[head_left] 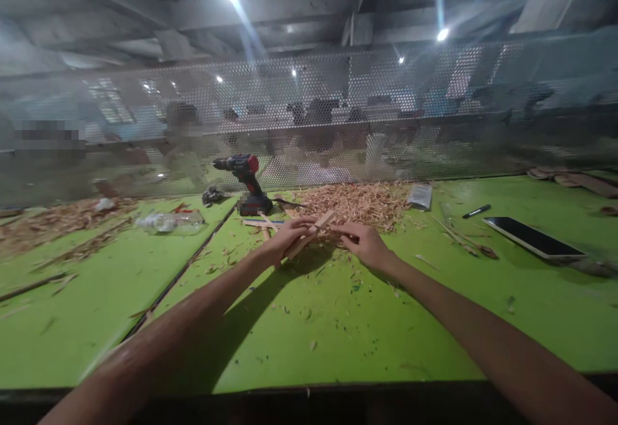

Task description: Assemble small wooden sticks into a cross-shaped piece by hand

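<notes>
Stick held at frame centre.
A light, stiff stick is gripped by the left hand; the right hand is half-closed beside it, its hold unclear.

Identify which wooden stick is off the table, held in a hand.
The wooden stick gripped in the left hand; the other sticks lie flat by the drill.

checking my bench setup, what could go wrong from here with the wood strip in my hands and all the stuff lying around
1. The left hand holds a thin wood strip by a heap of shavings; the right hand rests at its edge, so splinters look possible.
2. The cordless drill stands just behind both hands and could be knocked over.
3. The phone lies flat nearby and may get scratched by debris.
</notes>
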A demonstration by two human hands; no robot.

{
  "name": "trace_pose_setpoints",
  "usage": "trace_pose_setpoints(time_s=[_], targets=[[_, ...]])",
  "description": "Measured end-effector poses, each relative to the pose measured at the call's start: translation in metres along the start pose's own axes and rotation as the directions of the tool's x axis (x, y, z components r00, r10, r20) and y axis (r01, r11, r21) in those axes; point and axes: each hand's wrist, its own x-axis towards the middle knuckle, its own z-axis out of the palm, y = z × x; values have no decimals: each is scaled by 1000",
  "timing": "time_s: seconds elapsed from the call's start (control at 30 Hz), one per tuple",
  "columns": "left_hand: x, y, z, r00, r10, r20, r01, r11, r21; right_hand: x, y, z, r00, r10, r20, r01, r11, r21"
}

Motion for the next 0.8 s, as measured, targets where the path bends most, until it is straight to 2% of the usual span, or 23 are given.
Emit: trace_pose_setpoints(time_s=[0.17, 0.23, 0.4, 0.6, 0.7, 0.8], targets=[[-24, -8, -6, 999, -50, 3, 50, 996, -78, -4, -6, 3, 999, 17, 32, -18, 1000, 7], [-35, -11, -8, 995, -86, 54, 90, 993, -72, -7, -10, 6, 998, 29, 63, -30, 999, 22], [-59, -17, -11, 984, -148, 96, 162, 975, -150, -17, -21, 13, 994, -24, 108, 17, 998, 68], [-90, -27, 8, 944, -329, 39, 317, 863, -392, -19, -22, 15, 982, -16, 188, 13, 1000, 17], [-97, -31, 17, 946, -325, -11, 292, 864, -411, -21, -22, 15, 976, 3, 217, -11, 999, 34], [-93, -31, 20, 950, -303, -78, 251, 886, -389, -25, -20, 14, 974, 61, 217, -88, 989, 120]])
